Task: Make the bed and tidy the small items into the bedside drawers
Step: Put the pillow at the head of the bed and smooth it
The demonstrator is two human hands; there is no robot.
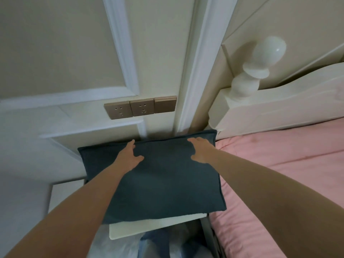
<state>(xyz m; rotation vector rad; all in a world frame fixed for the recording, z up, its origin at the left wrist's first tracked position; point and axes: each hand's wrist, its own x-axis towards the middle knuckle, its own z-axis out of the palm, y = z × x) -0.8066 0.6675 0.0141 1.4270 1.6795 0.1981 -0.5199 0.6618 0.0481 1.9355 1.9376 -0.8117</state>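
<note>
While both hands lie flat and unclenched on its upper half, left hand (130,157) and right hand (202,151), the dark cushion (158,183) fills mid-frame atop the bedside cabinet (158,227), long axis left-right, tilted slightly.

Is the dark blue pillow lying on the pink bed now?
No, the dark blue pillow lies on the white bedside table next to the pink bed, with the left hand and right hand on it.
</note>
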